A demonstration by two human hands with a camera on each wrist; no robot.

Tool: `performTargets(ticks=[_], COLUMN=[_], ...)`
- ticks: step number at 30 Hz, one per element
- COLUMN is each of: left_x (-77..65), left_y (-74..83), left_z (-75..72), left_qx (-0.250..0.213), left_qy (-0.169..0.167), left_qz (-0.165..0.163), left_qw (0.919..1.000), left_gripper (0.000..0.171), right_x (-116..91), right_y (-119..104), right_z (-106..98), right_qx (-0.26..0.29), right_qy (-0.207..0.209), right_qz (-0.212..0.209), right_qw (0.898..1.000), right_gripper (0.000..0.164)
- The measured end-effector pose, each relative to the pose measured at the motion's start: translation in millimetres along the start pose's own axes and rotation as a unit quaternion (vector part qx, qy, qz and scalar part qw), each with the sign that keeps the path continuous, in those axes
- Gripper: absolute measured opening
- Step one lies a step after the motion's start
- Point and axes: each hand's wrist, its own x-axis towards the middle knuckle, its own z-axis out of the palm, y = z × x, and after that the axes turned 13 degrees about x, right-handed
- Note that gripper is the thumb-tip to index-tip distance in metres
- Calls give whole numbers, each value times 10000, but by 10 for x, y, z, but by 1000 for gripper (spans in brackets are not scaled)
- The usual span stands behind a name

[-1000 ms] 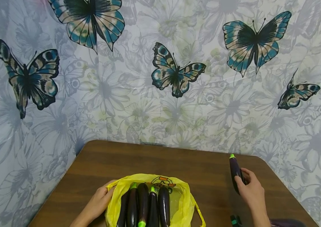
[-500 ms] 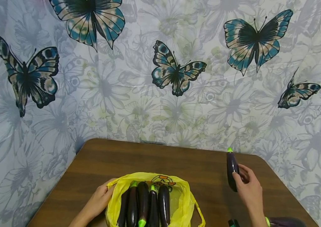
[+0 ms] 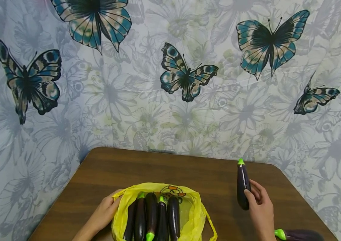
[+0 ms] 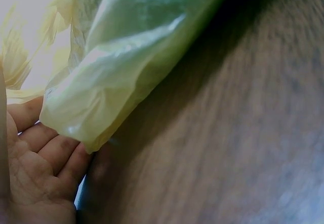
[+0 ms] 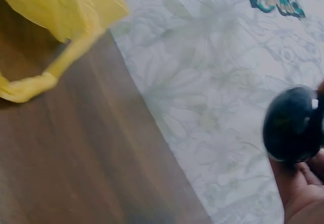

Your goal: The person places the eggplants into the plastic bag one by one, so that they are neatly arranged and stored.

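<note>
With thumb and fingers, my right hand (image 3: 261, 209) holds a dark purple eggplant (image 3: 243, 184) nearly upright above the table's right half, its bright green stem end up. The right wrist view shows that eggplant's rounded dark end (image 5: 288, 125). On the left, my left hand (image 3: 105, 211) grips the rim of a yellow plastic bag (image 3: 197, 219), whose mouth is spread wide. Several eggplants (image 3: 151, 214) lie side by side inside it. In the left wrist view, the fingers (image 4: 58, 150) reach under the bag's edge (image 4: 96, 112); the thumb is not clearly seen.
Another eggplant (image 3: 301, 235) lies on the wooden table (image 3: 164, 167) at the lower right, its green end toward my right wrist. A loop handle (image 3: 212, 226) of the bag hangs on its right side. Behind the table stands a butterfly-patterned wall (image 3: 143, 110).
My right hand has moved left with the eggplant, which has turned more upright. A dark green-ended thing at the bottom has gone out of view. The left hand and bag have stayed put.
</note>
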Motion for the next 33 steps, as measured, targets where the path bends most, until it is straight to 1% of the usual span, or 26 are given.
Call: performTargets(ticks=[3, 5, 10, 13, 15, 19, 21, 23, 25, 28, 30, 31, 33], left_x=[-14, -15, -18, -13, -7, -6, -9, -11, -11, -18, -17, -18, -18], left_y=[-16, -26, -36, -25, -7, 19, 20, 23, 24, 22, 20, 18, 10], left_z=[3, 6, 13, 12, 7, -3, -9, -9, -10, -15, -20, -21, -23], left_qx=[3, -1, -16, -36, -28, -41, -53, -66, -73, -114, -123, -123, -99], left_qy=[-23, -40, -65, -70, -30, 48, 53, 60, 71, 42, 7, -7, -42], left_qz=[57, 105, 142, 93, 26, -1, 41, 46, 22, 22, 82, 118, 203], left_qw=[10000, 9999, 9999, 9999, 10000, 10000, 10000, 9999, 9999, 9999, 9999, 9999, 9997], left_gripper=[37, 37, 38, 39, 38, 36, 35, 34, 34, 35, 36, 37, 37], right_x=[-61, -98, -174, -208, -219, -226, -235, -255, -280, -318, -337, -342, -347], right_y=[33, 61, 146, 190, 219, 285, 312, 345, 370, 402, 410, 415, 415], right_z=[73, 132, 252, 296, 319, 368, 403, 447, 496, 546, 564, 567, 572], right_qx=[308, 395, 471, 561, 719, 1094, 1380, 1712, 2121, 2689, 2958, 3056, 3104], right_qy=[104, 157, 94, 93, 73, -4, -98, -270, -519, -895, -1049, -1105, -1139], right_qz=[-128, -215, -402, -445, -389, -20, 261, 448, 567, 497, 421, 387, 379], right_qw=[9994, 9989, 9980, 9974, 9966, 9940, 9900, 9838, 9742, 9577, 9486, 9449, 9430], right_gripper=[48, 46, 44, 44, 44, 46, 47, 46, 42, 34, 31, 31, 30])
